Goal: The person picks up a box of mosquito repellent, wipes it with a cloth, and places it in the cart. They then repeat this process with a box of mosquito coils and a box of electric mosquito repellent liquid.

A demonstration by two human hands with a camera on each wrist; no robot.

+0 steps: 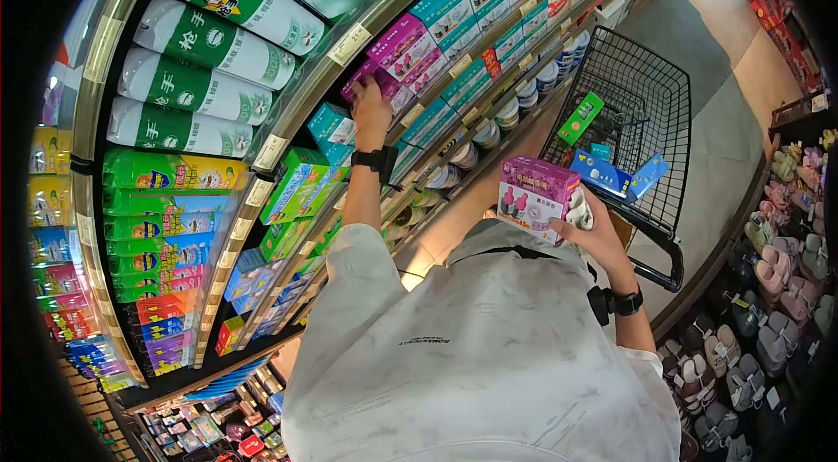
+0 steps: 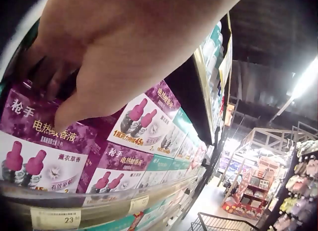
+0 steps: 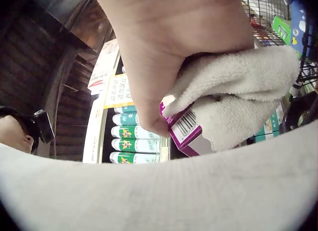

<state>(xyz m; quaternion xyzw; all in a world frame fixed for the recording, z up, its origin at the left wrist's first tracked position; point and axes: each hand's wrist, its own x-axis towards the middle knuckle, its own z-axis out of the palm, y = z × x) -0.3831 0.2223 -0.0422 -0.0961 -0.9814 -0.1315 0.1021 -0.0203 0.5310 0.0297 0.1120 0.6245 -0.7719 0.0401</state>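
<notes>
At the shelf (image 1: 305,104), the right hand (image 1: 599,226) grips cloth (image 1: 579,210) and box (image 1: 534,197), front tilted upwards, long axis unclear; the left hand (image 1: 373,111) touches a shelf box (image 2: 42,141), pinching I cannot tell. Only right wrist view shows barcode (image 3: 185,126).

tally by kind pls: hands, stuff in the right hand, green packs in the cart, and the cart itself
Hands (left hand, right hand): 2
Purple box in the right hand: 1
White cloth in the right hand: 1
Green pack in the cart: 1
Cart: 1
Total: 6
</notes>
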